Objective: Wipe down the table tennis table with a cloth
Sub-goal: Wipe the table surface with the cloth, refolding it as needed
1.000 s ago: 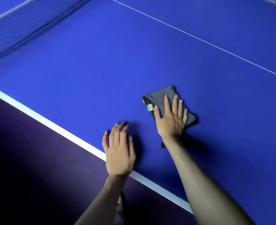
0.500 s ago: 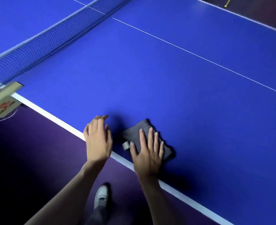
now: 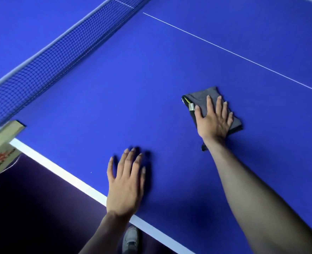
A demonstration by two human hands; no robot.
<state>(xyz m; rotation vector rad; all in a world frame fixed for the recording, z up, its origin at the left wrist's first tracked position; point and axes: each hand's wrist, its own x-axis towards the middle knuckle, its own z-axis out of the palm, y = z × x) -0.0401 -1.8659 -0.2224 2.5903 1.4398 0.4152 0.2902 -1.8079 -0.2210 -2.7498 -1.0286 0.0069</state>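
A folded dark grey cloth point(image 3: 200, 97) with a black edge and a small label lies flat on the blue table tennis table point(image 3: 133, 85), right of centre. My right hand point(image 3: 213, 119) presses down on it with fingers spread, arm stretched out over the table. My left hand point(image 3: 126, 182) rests flat on the bare surface near the white side line, fingers apart, holding nothing.
The black net point(image 3: 47, 59) runs across the upper left, fixed by a pale net post clamp point(image 3: 2, 142) at the table's edge. A thin white centre line point(image 3: 234, 54) crosses the far half. Dark floor and my grey shoe point(image 3: 130, 239) lie below the edge.
My right hand has pushed the cloth away from the side line toward the table's middle. My left hand has moved from the edge onto the surface.
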